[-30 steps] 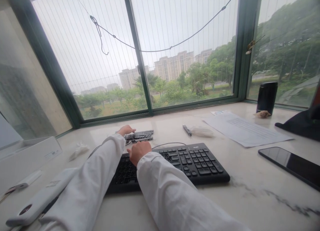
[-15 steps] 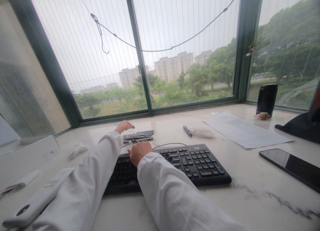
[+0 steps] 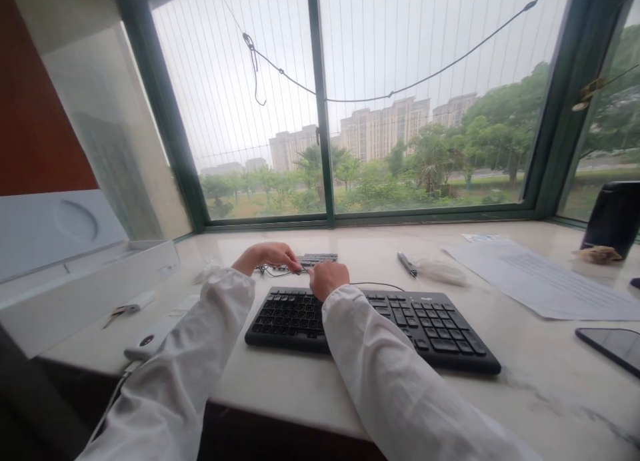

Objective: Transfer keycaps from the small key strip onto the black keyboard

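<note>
A black keyboard (image 3: pixel 400 318) lies on the pale marble desk (image 3: pixel 525 394). Just beyond it sits a small dark panel of keys (image 3: pixel 320 258) with a thin black cable (image 3: pixel 375 284) running past. My left hand (image 3: pixel 267 255) arches over the left end of that panel, fingertips pinched together and pointing down at it; what they pinch is too small to name. My right hand (image 3: pixel 329 278) is curled into a loose fist at the keyboard's far edge, close to the left fingertips, and its fingers face away from me. White sleeves cover both arms.
A pen (image 3: pixel 407 264) and a crumpled clear wrapper (image 3: pixel 440 272) lie behind the keyboard. Paper sheets (image 3: pixel 540 281), a dark phone (image 3: pixel 610 346) and a black cylinder (image 3: pixel 615 218) are at right. A white box (image 3: pixel 85 281), a white device (image 3: pixel 155 331) and a key (image 3: pixel 120 309) are at left.
My view has pulled back and swung left. My left hand dropped from above the desk onto the small key panel. My right hand moved from the keys up to the keyboard's far edge.
</note>
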`<state>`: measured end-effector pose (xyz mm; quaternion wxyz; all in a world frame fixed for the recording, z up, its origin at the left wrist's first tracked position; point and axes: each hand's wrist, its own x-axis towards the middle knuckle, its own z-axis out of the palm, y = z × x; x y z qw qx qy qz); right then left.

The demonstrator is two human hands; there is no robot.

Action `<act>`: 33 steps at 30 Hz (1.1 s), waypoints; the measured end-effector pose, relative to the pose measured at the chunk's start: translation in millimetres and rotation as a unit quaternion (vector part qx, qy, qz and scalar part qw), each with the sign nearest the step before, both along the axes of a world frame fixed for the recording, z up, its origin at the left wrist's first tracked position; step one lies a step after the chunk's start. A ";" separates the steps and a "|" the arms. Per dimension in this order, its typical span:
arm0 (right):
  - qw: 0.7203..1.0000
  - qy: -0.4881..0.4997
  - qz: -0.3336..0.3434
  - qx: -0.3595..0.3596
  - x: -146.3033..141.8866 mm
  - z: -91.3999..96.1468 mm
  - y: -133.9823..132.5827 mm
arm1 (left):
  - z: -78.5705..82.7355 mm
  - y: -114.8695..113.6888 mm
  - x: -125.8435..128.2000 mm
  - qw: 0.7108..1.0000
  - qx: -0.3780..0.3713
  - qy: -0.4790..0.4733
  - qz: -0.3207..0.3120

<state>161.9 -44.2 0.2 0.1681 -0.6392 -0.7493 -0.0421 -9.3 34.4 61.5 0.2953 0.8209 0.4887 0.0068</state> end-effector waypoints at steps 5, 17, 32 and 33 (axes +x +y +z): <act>1.000 -0.020 -0.008 0.012 0.2 -0.2 -0.3 | -20.8 -18.1 -2.5 0.992 -0.118 -0.041 -0.004; 0.997 -0.027 0.062 0.028 2.4 7.7 -4.3 | -34.0 -16.8 -12.8 0.989 -0.137 -0.048 -0.003; 0.983 -0.040 0.178 0.009 8.5 7.6 -1.4 | -44.1 -7.0 -20.6 0.984 -0.153 -0.087 -0.002; 0.983 -0.037 0.179 0.007 8.7 8.0 -1.2 | -44.4 -7.2 -19.9 0.985 -0.151 -0.087 -0.004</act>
